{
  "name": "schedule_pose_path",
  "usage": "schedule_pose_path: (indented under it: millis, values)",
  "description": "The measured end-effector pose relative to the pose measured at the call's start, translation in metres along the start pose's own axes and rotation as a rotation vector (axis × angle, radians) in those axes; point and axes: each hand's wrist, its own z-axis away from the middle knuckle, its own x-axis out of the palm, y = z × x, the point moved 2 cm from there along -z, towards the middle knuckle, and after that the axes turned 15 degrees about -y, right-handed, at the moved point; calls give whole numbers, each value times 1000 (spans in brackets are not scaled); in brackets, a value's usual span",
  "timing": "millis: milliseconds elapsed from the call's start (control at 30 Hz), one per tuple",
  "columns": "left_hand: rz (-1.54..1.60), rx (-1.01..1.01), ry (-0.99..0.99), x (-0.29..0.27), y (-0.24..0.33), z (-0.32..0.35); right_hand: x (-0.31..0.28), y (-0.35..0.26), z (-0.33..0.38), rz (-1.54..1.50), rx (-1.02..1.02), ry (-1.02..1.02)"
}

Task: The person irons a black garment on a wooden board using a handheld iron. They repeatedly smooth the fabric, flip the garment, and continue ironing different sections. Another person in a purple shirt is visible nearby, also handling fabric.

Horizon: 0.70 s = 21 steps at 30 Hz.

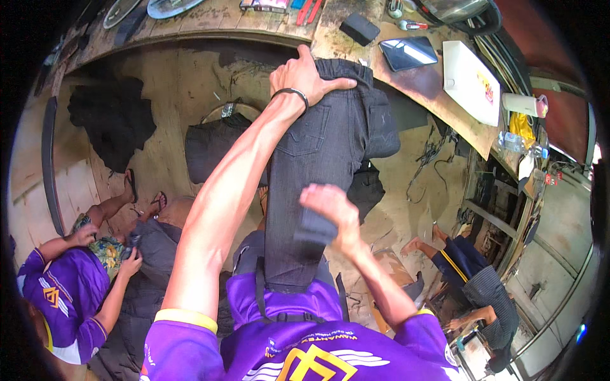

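The person holds a pair of dark grey jeans stretched out in front of the chest, running from the centre up toward twelve o'clock. The left hand is closed over the waistband at the far end, thumb hooked across the top edge, a dark bracelet on the wrist. The right hand is curled around a fold of the leg nearer the body, fingers wrapped under the cloth.

Beyond the waistband, at twelve to one o'clock, curves a worn wooden desk carrying a dark tablet, a black block and a white box. At eight o'clock a seated person in a purple shirt handles dark cloth. At four o'clock another person crouches on the floor.
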Motion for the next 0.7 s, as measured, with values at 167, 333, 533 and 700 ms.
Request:
schedule_pose_path:
  millis: [167,333,533,700]
  values:
    - [-18,-10,39,3,-5,-6,17,-13,3,-207,-27,-170]
    - [-9,20,65,1,-4,-13,28,-10,-10,-109,-128,20]
    - [-241,360,329,-15,6,69,85,-50,67,-385,-44,-97]
    - [-613,833,-158,11,-11,67,39,-45,2,-370,-24,-400]
